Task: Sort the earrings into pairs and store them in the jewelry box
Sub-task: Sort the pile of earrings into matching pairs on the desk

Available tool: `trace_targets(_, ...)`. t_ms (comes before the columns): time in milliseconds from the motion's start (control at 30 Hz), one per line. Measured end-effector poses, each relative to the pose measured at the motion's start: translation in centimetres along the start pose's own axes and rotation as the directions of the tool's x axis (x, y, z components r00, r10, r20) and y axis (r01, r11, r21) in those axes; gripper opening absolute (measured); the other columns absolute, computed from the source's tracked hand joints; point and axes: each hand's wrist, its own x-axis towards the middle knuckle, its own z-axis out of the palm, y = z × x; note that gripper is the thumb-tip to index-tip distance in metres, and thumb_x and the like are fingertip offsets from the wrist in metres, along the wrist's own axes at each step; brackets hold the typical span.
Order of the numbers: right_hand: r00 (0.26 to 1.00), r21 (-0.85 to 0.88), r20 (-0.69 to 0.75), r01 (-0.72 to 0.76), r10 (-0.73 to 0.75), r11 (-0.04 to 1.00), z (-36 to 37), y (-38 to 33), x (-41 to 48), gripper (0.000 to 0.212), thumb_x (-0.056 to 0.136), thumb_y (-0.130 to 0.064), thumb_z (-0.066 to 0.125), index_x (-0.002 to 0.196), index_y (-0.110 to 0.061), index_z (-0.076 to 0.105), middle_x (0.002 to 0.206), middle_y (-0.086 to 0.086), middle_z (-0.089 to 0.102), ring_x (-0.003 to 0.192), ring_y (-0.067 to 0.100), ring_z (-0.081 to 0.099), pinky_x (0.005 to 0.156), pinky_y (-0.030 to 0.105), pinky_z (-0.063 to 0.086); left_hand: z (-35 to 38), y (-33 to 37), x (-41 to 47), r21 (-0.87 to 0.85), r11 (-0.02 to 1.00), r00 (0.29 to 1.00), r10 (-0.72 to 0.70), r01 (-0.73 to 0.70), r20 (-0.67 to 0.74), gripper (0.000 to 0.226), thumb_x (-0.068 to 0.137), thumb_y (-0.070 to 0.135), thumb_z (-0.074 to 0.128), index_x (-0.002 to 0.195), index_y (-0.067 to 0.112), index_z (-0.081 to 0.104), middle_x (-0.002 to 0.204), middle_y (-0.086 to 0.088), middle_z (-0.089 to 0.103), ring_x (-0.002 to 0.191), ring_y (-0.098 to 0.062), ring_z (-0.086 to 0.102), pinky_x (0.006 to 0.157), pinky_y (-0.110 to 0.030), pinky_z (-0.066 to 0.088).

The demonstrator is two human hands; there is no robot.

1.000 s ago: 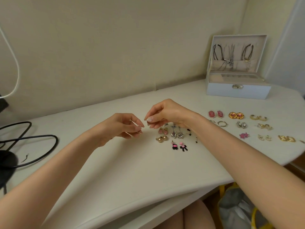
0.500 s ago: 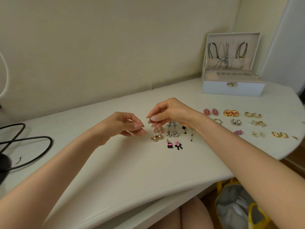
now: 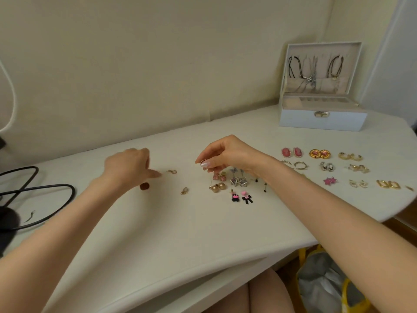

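Note:
My right hand [image 3: 228,154] hovers over the middle of the white desk [image 3: 180,227] and pinches a small gold hoop earring [image 3: 203,162] between thumb and forefinger. My left hand [image 3: 128,168] is blurred, low over the desk to the left, with a finger stretched toward a small gold earring [image 3: 172,171]. A second small gold earring [image 3: 184,190] and a dark brown piece [image 3: 144,185] lie close by. Under my right hand sit pink studs [image 3: 219,176], gold balls [image 3: 218,187], silver stars [image 3: 238,181] and black-pink bows [image 3: 242,197]. The open jewelry box [image 3: 320,119] stands at the back right.
Paired earrings lie in rows on the right: pink ovals [image 3: 291,152], gold rounds [image 3: 320,153], gold hoops [image 3: 350,156], a pink star [image 3: 330,181]. Black cables [image 3: 45,188] loop at the left. A yellow-handled bag [image 3: 325,288] sits on the floor below the desk edge.
My left hand has swung left away from my right hand, and two small gold earrings and a brown piece now lie uncovered on the desk. My right hand keeps its pinch.

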Motion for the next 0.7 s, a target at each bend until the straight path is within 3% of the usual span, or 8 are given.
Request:
trace_targets(67,1.000,0.007,-0.011,-0.006,0.006,1.000,0.1,0.0,0.1,0.017,0.080,0.000,0.070,0.097,-0.002,0.070,0.084,0.013,0.065,0.067,0.014,0.062,0.066,0.020,0.055,0.0,-0.7,-0.1,0.147,0.988,0.983,-0.078,0.053,0.168,0.045,0.081,0.061,0.054,0.091,0.019,0.044,0.081,0.001,0.057,0.089,-0.022,0.056,0.065,-0.027,0.036)
trace_targets(133,1.000,0.018,-0.017,-0.010,0.011,1.000,0.2,0.1,0.3,0.016,0.080,0.000,0.069,0.095,-0.002,0.071,0.082,0.013,0.066,0.066,0.014,0.062,0.066,0.020,0.055,0.9,-1.1,0.0,0.082,0.995,0.960,-0.077,0.057,0.268,0.038,0.083,0.056,0.055,0.091,0.020,0.045,0.074,0.003,0.061,0.084,-0.019,0.059,0.067,-0.027,0.040)
trace_targets(233,0.999,0.036,-0.037,-0.015,0.017,0.999,0.3,0.0,0.4,0.014,0.080,0.001,0.069,0.093,-0.003,0.070,0.076,0.009,0.066,0.062,0.012,0.063,0.062,0.019,0.055,1.9,-1.2,0.2,-0.209,0.978,0.974,0.041,0.007,0.222,0.020,0.086,0.033,0.063,0.081,0.018,0.050,0.068,0.002,0.064,0.065,-0.015,0.062,0.064,-0.024,0.042)
trace_targets(300,0.998,0.029,-0.062,-0.018,0.020,0.999,0.2,0.0,0.4,0.013,0.079,0.001,0.070,0.091,-0.004,0.070,0.073,0.009,0.066,0.059,0.012,0.063,0.060,0.018,0.055,1.8,-1.0,0.2,-0.314,0.949,0.975,0.072,-0.003,0.210,0.019,0.085,0.023,0.066,0.074,0.018,0.051,0.065,0.000,0.063,0.055,-0.012,0.061,0.058,-0.020,0.042)
trace_targets(400,0.994,0.008,-0.112,-0.017,0.018,1.000,-0.3,-0.1,0.3,0.013,0.076,0.000,0.072,0.089,-0.004,0.070,0.073,0.012,0.067,0.057,0.013,0.064,0.057,0.019,0.054,1.2,-0.2,0.1,-0.403,0.912,0.975,0.147,-0.069,0.166,0.017,0.083,0.018,0.067,0.074,0.016,0.054,0.068,-0.002,0.063,0.049,-0.008,0.060,0.052,-0.016,0.042)
trace_targets(500,0.991,-0.076,-0.130,-0.028,0.018,0.997,-0.6,-0.3,-0.1,0.013,0.074,-0.002,0.075,0.087,-0.003,0.071,0.075,0.014,0.070,0.059,0.012,0.064,0.061,0.021,0.055,0.0,1.7,-0.4,-0.589,0.789,0.945,0.302,-0.176,0.123,0.010,0.082,0.014,0.068,0.079,0.010,0.060,0.070,-0.001,0.062,0.050,-0.006,0.060,0.050,-0.010,0.043)
trace_targets(600,0.996,-0.236,-0.094,-0.029,0.007,0.971,-0.3,-0.6,-0.9,0.014,0.072,-0.004,0.077,0.085,-0.007,0.074,0.080,0.016,0.072,0.065,0.012,0.062,0.055,0.014,0.048,-0.6,3.8,-1.1,-0.610,0.725,0.878,0.469,-0.322,0.094,0.006,0.081,0.010,0.068,0.080,0.009,0.062,0.069,-0.002,0.065,0.060,-0.010,0.061,0.058,-0.014,0.045)
trace_targets(700,0.998,-0.364,-0.055,-0.019,-0.001,0.931,0.1,-0.6,-2.0,0.017,0.071,-0.001,0.076,0.083,-0.012,0.074,0.076,0.011,0.072,0.066,0.016,0.063,0.061,0.019,0.050,0.0,5.2,-1.5,-0.600,0.697,0.837,0.541,-0.392,0.081,0.008,0.079,0.009,0.070,0.078,0.014,0.064,0.066,0.001,0.064,0.060,-0.010,0.058,0.062,-0.018,0.045)
